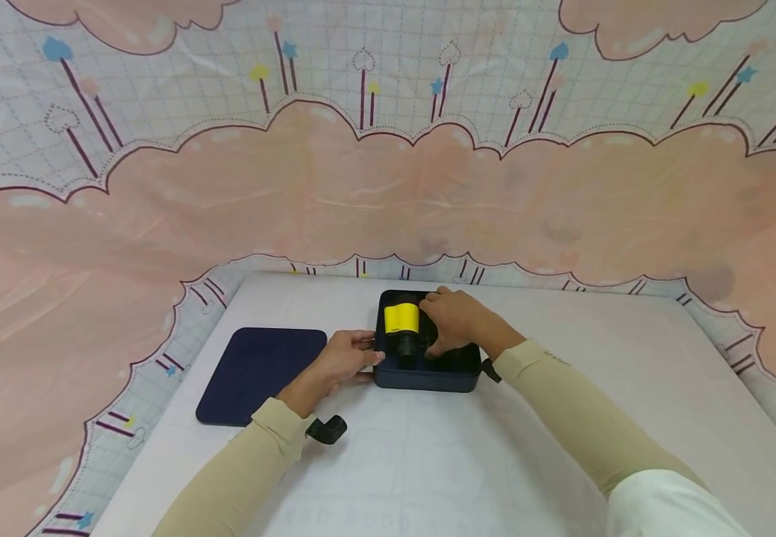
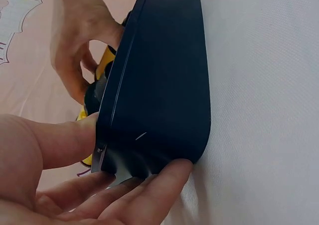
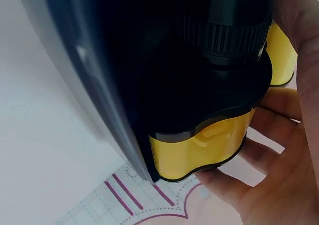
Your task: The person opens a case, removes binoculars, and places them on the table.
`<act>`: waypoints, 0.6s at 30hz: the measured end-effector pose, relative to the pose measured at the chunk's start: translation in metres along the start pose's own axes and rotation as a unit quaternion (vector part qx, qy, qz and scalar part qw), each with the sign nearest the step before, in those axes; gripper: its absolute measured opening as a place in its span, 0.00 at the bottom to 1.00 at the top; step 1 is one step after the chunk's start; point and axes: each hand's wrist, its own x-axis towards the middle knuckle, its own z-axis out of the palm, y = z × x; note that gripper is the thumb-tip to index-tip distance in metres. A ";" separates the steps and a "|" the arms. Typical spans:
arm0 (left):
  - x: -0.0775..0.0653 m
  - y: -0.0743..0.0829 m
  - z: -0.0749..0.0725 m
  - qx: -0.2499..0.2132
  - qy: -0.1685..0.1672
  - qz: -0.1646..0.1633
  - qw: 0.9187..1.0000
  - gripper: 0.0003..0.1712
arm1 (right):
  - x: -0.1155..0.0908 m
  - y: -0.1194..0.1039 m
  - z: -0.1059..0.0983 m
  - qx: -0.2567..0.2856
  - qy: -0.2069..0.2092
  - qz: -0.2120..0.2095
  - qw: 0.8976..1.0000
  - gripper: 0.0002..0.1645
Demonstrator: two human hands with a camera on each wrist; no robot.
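Observation:
A pair of yellow-and-black binoculars [image 1: 402, 318] sits in an open dark blue box [image 1: 426, 380]. My right hand [image 1: 457, 319] reaches in from the right and grips the binoculars' right side. In the right wrist view its thumb lies by the ribbed black eyepiece [image 3: 224, 38], and its fingers go round the far end past the yellow band [image 3: 202, 145]. At the box's left end, my left hand [image 1: 341, 359] steadies it. The left wrist view has the thumb on the rim and the fingers against the outer wall of the box [image 2: 159, 70].
Left of the box lies a flat dark blue lid [image 1: 263, 373], partly behind my left forearm. Both stand on a white table [image 1: 468, 462]. A cloud-patterned curtain [image 1: 388, 201] hangs behind and around the table. Black straps with camera mounts [image 1: 327, 430] sit at the wrists.

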 end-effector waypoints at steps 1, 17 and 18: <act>0.001 0.000 -0.001 0.001 -0.001 0.000 1.000 0.37 | 0.000 0.001 -0.002 0.002 -0.001 0.001 1.000 0.56; 0.010 0.003 -0.003 -0.027 -0.001 -0.019 0.999 0.37 | -0.003 0.006 -0.027 -0.003 0.001 0.013 1.000 0.58; 0.010 0.003 -0.003 -0.027 -0.001 -0.020 0.999 0.37 | -0.004 0.007 -0.028 -0.004 0.003 0.014 1.000 0.58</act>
